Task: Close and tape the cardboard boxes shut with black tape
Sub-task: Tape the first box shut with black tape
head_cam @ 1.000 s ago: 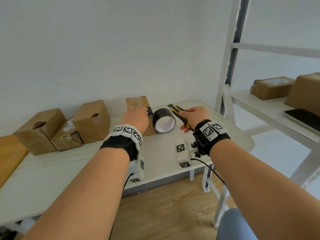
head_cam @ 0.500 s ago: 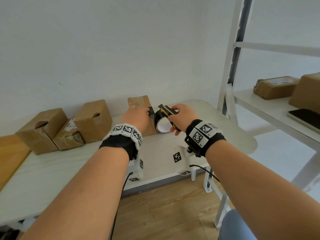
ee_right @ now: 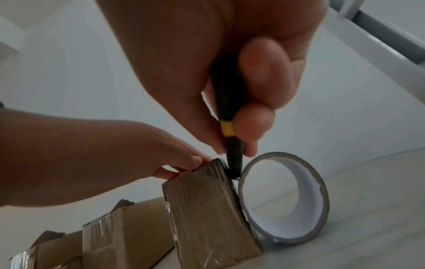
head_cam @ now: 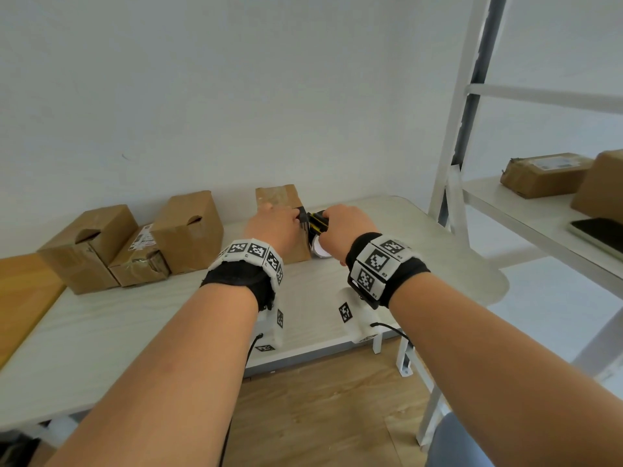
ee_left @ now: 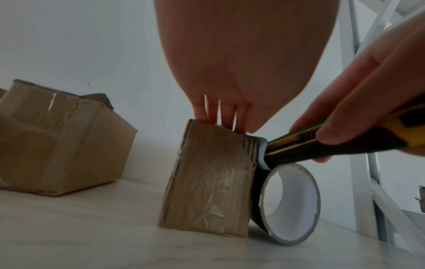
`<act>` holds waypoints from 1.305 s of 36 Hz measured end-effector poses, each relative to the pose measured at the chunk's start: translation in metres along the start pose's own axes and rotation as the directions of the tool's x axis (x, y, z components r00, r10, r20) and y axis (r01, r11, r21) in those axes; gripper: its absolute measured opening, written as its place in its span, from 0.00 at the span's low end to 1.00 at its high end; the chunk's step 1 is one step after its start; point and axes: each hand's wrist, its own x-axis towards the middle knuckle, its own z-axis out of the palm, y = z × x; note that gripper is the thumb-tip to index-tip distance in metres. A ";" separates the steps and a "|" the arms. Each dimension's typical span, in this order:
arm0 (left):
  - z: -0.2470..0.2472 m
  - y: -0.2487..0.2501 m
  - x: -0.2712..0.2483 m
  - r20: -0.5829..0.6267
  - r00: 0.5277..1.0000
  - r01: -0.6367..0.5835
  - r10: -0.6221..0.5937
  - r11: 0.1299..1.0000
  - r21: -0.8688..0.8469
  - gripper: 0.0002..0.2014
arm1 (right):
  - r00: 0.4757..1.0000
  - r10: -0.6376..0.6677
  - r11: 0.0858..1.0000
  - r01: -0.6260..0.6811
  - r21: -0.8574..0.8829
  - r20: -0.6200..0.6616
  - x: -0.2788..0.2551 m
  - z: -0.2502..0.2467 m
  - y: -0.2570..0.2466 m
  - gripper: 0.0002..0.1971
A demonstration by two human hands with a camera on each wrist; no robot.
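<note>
A small taped cardboard box (head_cam: 279, 200) (ee_left: 207, 172) (ee_right: 207, 209) stands on the white table (head_cam: 135, 332). My left hand (head_cam: 276, 227) (ee_left: 220, 120) (ee_right: 179, 160) rests on its top with straight fingers. A roll of black tape (head_cam: 318, 252) (ee_left: 299, 200) (ee_right: 308, 193) leans against the box's right side, with a strip running up to the box's top edge. My right hand (head_cam: 347, 227) (ee_left: 368, 109) (ee_right: 253, 91) grips a yellow and black utility knife (head_cam: 318, 222) (ee_left: 322, 143) (ee_right: 230, 127), whose tip is at that strip beside the box's top right corner.
Three more cardboard boxes (head_cam: 188, 227) (head_cam: 87, 244) (head_cam: 141, 261) stand along the wall at the left. A wooden board (head_cam: 20, 298) borders the table's left side. A white shelf rack (head_cam: 539, 214) at the right carries parcels and a phone (head_cam: 600, 230).
My right hand has carried the knife leftward and down, from above the roll to the tape strip at the box's edge. My left hand has stayed on the box.
</note>
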 end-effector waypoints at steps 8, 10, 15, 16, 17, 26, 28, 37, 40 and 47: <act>-0.002 -0.001 -0.002 0.019 0.998 -0.058 0.056 0.991 0.119 0.22 | 1.000 0.004 0.997 -0.003 -0.072 0.006 0.008 -0.004 -0.008 0.07; -0.004 0.000 -0.002 0.037 0.997 -0.075 0.070 0.984 0.159 0.24 | 1.000 0.013 0.998 -0.012 -0.061 0.016 0.009 -0.006 -0.009 0.08; -0.005 0.001 -0.002 0.058 0.993 -0.109 0.098 0.967 0.231 0.23 | 0.999 0.017 1.000 -0.016 -0.008 0.032 0.008 -0.013 -0.009 0.10; -0.006 0.002 -0.001 0.062 0.993 -0.111 0.099 0.965 0.238 0.22 | 0.999 0.017 1.000 -0.017 -0.002 0.035 0.007 -0.014 -0.008 0.11; -0.007 0.003 -0.001 0.070 0.993 -0.111 0.097 0.964 0.243 0.22 | 0.999 0.019 1.000 -0.019 0.002 0.038 0.006 -0.014 -0.008 0.11; -0.011 0.007 0.000 0.140 0.988 -0.103 0.064 0.950 0.293 0.22 | 0.998 0.029 0.998 -0.033 0.056 0.060 0.001 -0.023 0.001 0.14; -0.010 0.008 0.000 0.148 0.987 -0.098 0.055 0.948 0.303 0.22 | 0.997 0.037 0.998 -0.041 0.056 0.066 0.000 -0.025 0.002 0.14; -0.016 0.013 -0.003 0.202 0.979 -0.088 0.017 0.935 0.343 0.25 | 0.996 0.051 0.995 -0.057 0.079 0.072 -0.009 -0.030 0.003 0.15; -0.015 0.012 -0.005 0.188 0.982 -0.090 0.026 0.936 0.341 0.24 | 0.995 0.061 0.995 -0.067 0.079 0.085 -0.012 -0.035 0.002 0.17; -0.017 0.012 -0.004 0.220 0.975 -0.100 0.024 0.934 0.342 0.22 | 0.992 0.086 0.991 -0.094 0.091 0.096 -0.019 -0.042 0.009 0.18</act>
